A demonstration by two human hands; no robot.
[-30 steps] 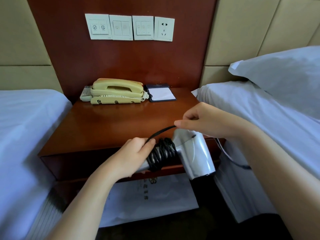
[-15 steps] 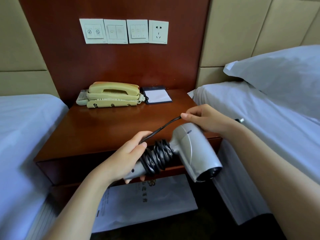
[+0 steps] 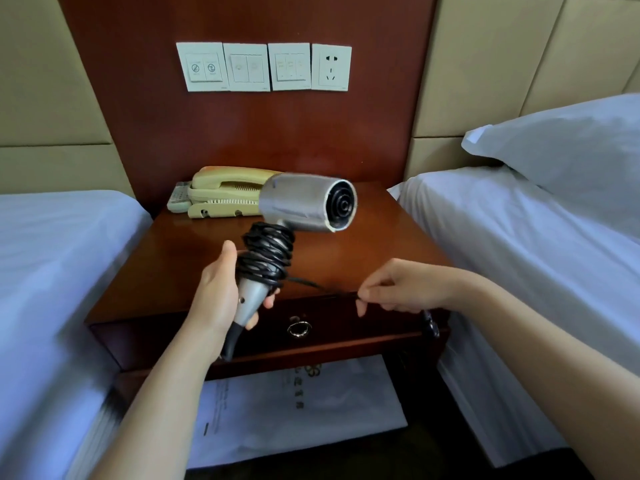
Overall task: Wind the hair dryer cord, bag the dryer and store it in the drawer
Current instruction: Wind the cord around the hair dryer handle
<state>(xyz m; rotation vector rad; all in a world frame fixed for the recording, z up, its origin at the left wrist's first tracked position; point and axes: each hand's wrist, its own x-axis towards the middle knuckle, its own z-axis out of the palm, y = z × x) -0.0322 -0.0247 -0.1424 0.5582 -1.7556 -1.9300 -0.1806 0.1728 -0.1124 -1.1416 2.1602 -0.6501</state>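
Note:
A silver hair dryer (image 3: 298, 202) is held upright above the wooden nightstand (image 3: 194, 258), its round end facing right. My left hand (image 3: 221, 289) grips the lower handle. The black cord (image 3: 268, 254) is wound in many loops around the upper handle. A free stretch of cord runs right from the coil to my right hand (image 3: 398, 285), which pinches it over the nightstand's front edge. The plug (image 3: 431, 323) hangs just below that hand. The closed drawer (image 3: 346, 327) with a metal ring pull (image 3: 298, 329) is under both hands. A white printed bag (image 3: 294, 410) lies on the shelf below.
A cream telephone (image 3: 221, 199) sits at the back of the nightstand, partly behind the dryer. Wall switches and a socket (image 3: 330, 67) are above it. Beds with white sheets flank the nightstand on the left (image 3: 52, 271) and right (image 3: 519, 237), with a pillow (image 3: 561, 147) on the right one.
The dryer swung from lying low with its head toward me to standing upright over the nightstand. My right hand dropped from above the dryer to the drawer's front edge, drawing the cord rightward.

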